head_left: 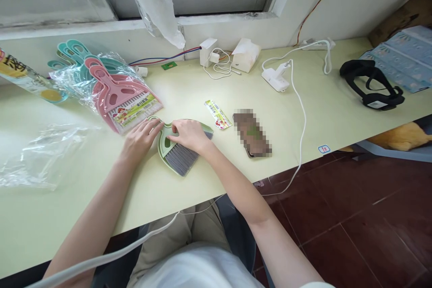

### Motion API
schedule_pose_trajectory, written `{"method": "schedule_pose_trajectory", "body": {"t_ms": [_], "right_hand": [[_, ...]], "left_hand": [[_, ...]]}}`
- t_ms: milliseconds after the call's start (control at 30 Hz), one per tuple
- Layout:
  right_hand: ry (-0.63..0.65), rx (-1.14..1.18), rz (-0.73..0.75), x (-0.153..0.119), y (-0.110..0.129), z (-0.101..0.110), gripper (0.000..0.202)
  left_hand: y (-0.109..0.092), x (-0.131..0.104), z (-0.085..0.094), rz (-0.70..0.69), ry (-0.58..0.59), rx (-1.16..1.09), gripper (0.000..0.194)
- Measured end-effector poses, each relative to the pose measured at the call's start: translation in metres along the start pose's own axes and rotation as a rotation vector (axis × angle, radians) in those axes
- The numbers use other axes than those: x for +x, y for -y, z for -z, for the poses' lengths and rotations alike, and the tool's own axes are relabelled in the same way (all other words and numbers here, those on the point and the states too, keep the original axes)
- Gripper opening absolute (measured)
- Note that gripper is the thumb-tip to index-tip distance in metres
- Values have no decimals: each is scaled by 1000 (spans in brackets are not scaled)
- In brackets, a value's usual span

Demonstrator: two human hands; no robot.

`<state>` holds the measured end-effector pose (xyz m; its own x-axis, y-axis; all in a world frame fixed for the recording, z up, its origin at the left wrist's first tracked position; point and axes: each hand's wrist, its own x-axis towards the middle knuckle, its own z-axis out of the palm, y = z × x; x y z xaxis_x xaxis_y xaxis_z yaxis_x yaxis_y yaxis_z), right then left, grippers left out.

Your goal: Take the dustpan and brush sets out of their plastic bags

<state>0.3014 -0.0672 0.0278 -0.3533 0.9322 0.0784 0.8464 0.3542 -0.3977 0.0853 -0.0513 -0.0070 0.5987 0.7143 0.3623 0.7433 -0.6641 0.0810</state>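
A small green brush with grey bristles (182,158) lies in a matching green dustpan (162,155) on the pale table, bristles toward the table's front edge. My left hand (141,137) is at the handle end, its fingers wrapped round the handle. My right hand (187,134) grips the brush's upper part, thumb near the slot in its green body. Just right of the hands lies a printed label card (218,114). Behind my left hand, pink brush-and-dustpan sets (116,90) and teal ones (76,51) are stacked in clear wrap.
Crumpled clear plastic (43,157) lies at the left. To the right are a blurred phone (252,134), a white power strip (276,78) with its cable, a black headset strap (371,83) and blue packs (401,58). A white cable crosses below the table's front edge.
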Motion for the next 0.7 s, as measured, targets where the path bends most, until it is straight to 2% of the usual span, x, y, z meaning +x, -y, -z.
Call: {"method": "schedule_pose_trajectory", "body": {"t_ms": [133, 400, 533, 700], "right_hand": [[-17, 39, 11, 1, 2, -3, 22], [-31, 52, -27, 3, 10, -10, 24], [-20, 51, -33, 2, 11, -9, 24], [52, 70, -30, 1, 8, -2, 22]], "left_hand": [[3, -2, -1, -24, -25, 29, 41], [5, 3, -7, -156, -130, 150, 39], [7, -1, -4, -256, -136, 189, 42], [5, -3, 2, -295, -103, 139, 45]]}}
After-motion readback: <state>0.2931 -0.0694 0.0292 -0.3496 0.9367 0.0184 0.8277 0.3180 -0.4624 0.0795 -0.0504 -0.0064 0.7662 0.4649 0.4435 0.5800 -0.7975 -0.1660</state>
